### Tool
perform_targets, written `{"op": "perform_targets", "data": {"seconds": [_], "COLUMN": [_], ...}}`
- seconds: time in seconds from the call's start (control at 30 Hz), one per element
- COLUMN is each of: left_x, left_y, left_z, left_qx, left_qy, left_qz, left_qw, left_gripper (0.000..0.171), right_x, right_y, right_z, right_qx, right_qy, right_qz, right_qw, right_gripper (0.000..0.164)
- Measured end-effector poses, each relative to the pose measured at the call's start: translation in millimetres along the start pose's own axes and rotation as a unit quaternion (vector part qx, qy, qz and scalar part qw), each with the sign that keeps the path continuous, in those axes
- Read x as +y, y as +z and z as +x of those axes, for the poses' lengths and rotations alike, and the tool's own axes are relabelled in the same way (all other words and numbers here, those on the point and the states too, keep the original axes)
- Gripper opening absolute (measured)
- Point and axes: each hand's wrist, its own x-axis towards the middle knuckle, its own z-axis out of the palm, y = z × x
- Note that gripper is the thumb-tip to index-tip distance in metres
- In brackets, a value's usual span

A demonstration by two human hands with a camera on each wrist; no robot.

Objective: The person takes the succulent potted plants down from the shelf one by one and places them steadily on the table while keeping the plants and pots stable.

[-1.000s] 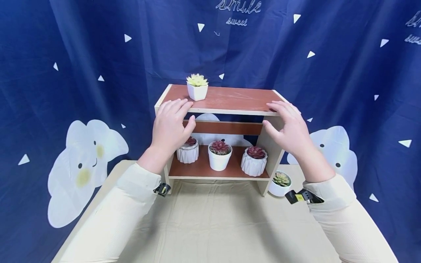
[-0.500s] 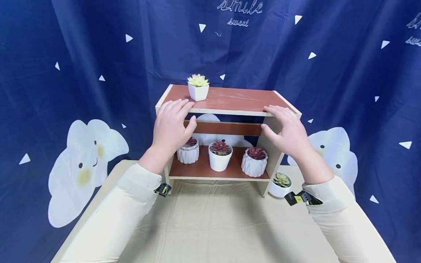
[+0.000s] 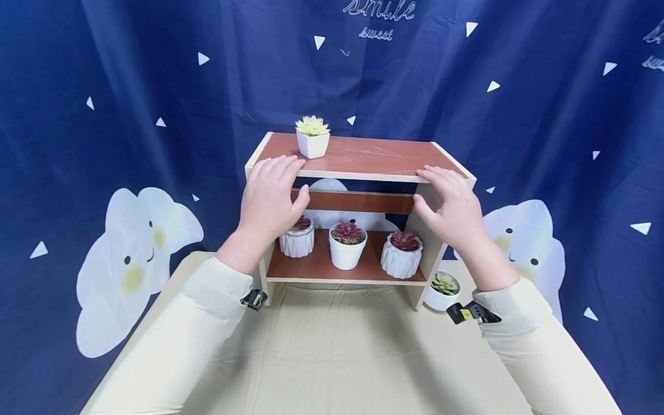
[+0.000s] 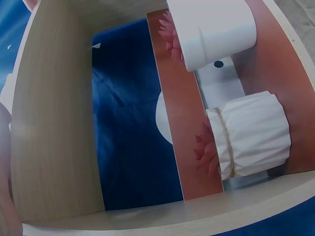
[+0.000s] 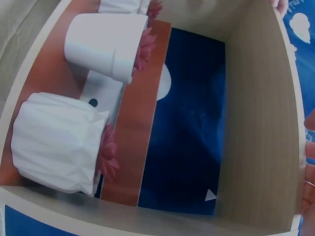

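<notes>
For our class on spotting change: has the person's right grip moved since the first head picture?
Yes: the right grip shifted slightly left along the two-tier shelf, whose front right corner now shows.

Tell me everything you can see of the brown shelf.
The shelf stands upright on the beige cloth. It looks like wood board: pale side panels, a reddish-brown top with pale scratches, a lower deck and narrow back rail in the same color, and a pale wood-grain underside. Its back is partly open. One green succulent sits on top, three red ones below. The left grip and right grip rest at the top's front edge.
</notes>
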Motion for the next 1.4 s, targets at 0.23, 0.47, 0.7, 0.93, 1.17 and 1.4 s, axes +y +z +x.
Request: {"op": "perform_targets", "data": {"seconds": [0.23,0.47,0.7,0.93,1.17,1.4], "left_x": [-1.2,1.4,3.7,7.0,9.0,8.0], "left_y": [-0.3,-0.3,-3.8,-12.8,-12.7,-10.5], "left_z": [-0.1,0.5,5.4,17.2,24.3,36.0], "left_qx": [-0.007,-0.010,-0.016,-0.040,-0.044,-0.010], "left_qy": [0.011,0.002,-0.018,-0.036,-0.055,-0.108], "left_qz": [0.014,0.016,0.012,0.002,-0.014,-0.015], "left_qw": [0.9998,0.9998,0.9996,0.9985,0.9974,0.9940], "left_gripper": [0.051,0.052,0.048,0.042,0.042,0.044], "right_x": [0.2,0.3,-2.1,-2.2,0.5,1.7], "right_y": [2.6,3.7,4.8,5.5,8.0,10.7], "right_z": [0.7,0.2,0.7,0.1,-2.0,-0.7], "right_qx": [0.022,0.026,0.030,0.035,0.040,0.056], "right_qy": [-0.012,-0.011,-0.008,-0.005,-0.012,-0.031], "right_qz": [-0.001,-0.006,-0.011,-0.015,-0.013,-0.010], "right_qw": [1.000,1.000,0.999,0.999,0.999,0.998], "right_gripper": [0.047,0.046,0.046,0.046,0.048,0.048]}}
